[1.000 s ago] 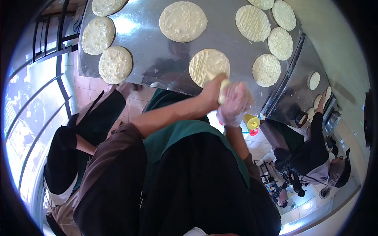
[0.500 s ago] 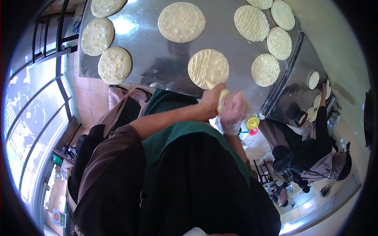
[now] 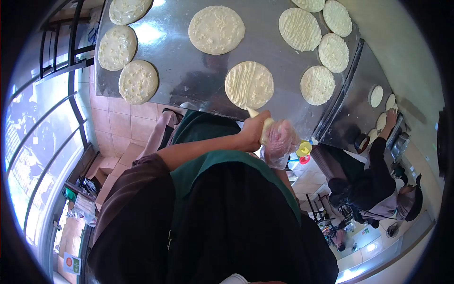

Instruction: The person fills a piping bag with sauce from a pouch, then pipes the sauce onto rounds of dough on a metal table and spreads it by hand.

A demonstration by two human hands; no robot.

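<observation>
My left hand [image 3: 254,130] is closed around the front of a piping bag [image 3: 267,126] with pale cream in it. Its tip points at the near edge of a round flat dough [image 3: 249,85] on the metal table. Cream lines run across the left part of this dough, and small lumps dot the right. At the back of the bag, my right hand [image 3: 280,138], seemingly in a clear plastic glove, is closed on it; the plastic hides its fingers in part. A larger dough round [image 3: 216,30] lies farther back.
More dough rounds [image 3: 138,82] line the table's left side, and cream-topped ones [image 3: 318,85] its right. A second metal table [image 3: 352,104] adjoins on the right, where a co-worker's hand [image 3: 391,118] touches a small round. A yellow container [image 3: 303,149] stands beyond my right hand.
The bag's tip has drawn back from over the dough to just off its near edge. More cream lines show on the dough. The person at the left has moved mostly out of sight.
</observation>
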